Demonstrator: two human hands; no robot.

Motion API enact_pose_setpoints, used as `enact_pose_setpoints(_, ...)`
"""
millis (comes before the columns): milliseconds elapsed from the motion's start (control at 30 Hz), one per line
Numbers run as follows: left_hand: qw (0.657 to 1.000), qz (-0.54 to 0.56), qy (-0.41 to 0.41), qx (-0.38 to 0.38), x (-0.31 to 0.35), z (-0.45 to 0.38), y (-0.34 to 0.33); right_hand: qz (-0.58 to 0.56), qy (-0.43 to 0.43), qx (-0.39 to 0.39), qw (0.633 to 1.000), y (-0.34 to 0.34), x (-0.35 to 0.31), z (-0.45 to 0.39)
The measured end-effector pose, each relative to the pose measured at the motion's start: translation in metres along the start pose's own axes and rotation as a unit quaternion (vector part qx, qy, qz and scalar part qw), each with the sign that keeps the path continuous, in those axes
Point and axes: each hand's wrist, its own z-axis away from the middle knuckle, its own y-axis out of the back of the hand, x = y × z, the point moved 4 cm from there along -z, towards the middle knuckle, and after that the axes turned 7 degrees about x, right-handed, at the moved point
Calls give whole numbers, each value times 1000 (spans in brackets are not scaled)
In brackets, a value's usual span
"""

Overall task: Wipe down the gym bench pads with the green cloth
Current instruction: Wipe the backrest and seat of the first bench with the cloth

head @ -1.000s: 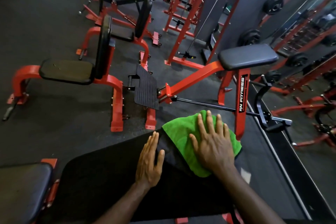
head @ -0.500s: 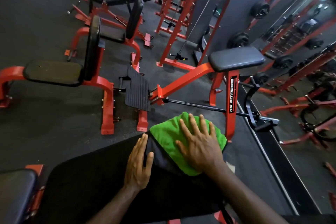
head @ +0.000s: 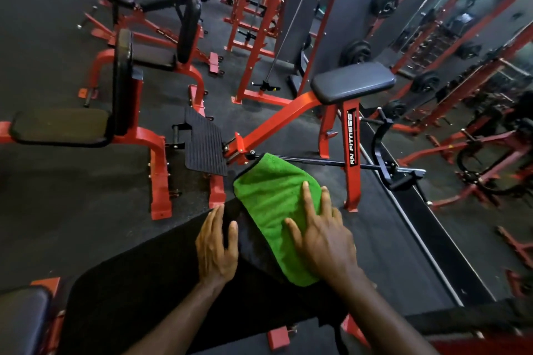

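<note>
A long black bench pad [head: 138, 291] fills the lower middle of the head view. The green cloth [head: 271, 204] lies over its far end and hangs a little past the edge. My right hand [head: 323, 236] presses flat on the near right part of the cloth, fingers straight and spread. My left hand [head: 216, 245] rests flat on the bare pad just left of the cloth, fingertips at the pad's far edge. A second black pad [head: 20, 317] shows at the bottom left corner.
Beyond the pad stands a red machine with a grey padded seat [head: 353, 82] and a ribbed black footplate [head: 204, 144]. Another red seat machine [head: 121, 89] is at the left. Red racks and weight plates [head: 357, 52] line the right, beside a mirror wall. The floor is dark rubber.
My right hand has slid back toward me and to the right on the cloth, baring more of the cloth's far end. The view has shifted. My left hand stays flat on the pad.
</note>
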Motion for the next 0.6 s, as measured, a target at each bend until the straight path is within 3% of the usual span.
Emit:
enact_pose_setpoints(133,1000,-2,3,-8,1,-1,1,-49,-49,-17,997,3,-3,-19)
enact_pose_setpoints(367,1000,-13,8,-27,-1,-2,0,-19,-69,-2,997,9,17,71)
enact_pose_setpoints(600,999,-34,-4,-34,-3,-3,2,-36,-85,14,996,3,-1,13)
